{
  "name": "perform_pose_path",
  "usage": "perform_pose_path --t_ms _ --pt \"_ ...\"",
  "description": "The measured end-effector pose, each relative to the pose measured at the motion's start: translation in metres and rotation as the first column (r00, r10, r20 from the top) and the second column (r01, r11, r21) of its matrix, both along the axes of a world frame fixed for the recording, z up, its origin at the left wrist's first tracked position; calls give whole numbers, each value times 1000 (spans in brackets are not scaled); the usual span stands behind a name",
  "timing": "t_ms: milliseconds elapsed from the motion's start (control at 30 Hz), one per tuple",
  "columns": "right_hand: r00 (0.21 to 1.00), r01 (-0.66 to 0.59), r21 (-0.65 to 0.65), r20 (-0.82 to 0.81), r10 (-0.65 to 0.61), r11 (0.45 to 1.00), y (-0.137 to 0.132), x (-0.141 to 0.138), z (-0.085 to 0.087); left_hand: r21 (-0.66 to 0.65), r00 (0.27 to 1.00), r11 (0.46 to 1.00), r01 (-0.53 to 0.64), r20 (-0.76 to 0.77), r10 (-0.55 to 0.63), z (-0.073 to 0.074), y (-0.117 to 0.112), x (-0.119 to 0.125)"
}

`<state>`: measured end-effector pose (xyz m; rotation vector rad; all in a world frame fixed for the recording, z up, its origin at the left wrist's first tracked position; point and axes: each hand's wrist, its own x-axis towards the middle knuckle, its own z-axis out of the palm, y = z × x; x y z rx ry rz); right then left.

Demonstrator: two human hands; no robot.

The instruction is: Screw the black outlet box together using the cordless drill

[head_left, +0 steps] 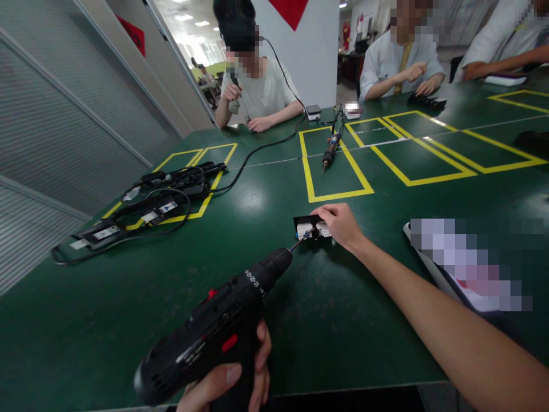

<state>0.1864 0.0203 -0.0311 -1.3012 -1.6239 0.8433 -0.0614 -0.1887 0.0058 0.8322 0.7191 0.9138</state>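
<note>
At the bottom of the view, my left hand [253,366] is wrapped around the grip of a black cordless drill [223,315] with red switches. The drill points away and to the right, and its long thin bit [300,240] reaches a small black housing [302,220] with white parts inside. My right hand [341,226] pinches that housing by its right upper edge and keeps it tilted up on the table. Whether the bit's tip sits in a screw is too small to tell.
On the green table [240,206], black cabled devices [167,197] lie left. A corded screwdriver [330,153] lies within a yellow taped frame [341,197] ahead. A pale-edged flat object [429,269], partly blurred, lies right. Across the table, a person [266,86] holds a tool; others sit further right.
</note>
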Motion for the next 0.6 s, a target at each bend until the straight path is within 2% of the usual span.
perform_pose_path --t_ms 267,600 --pt "1000 11 -1 8 -11 1000 -1 0 5 -4 1000 1000 -4 -5 4 1 0 -1" --pt "1000 12 4 12 -12 1000 1 0 2 -5 1000 1000 -13 -9 13 -2 -1 -1"
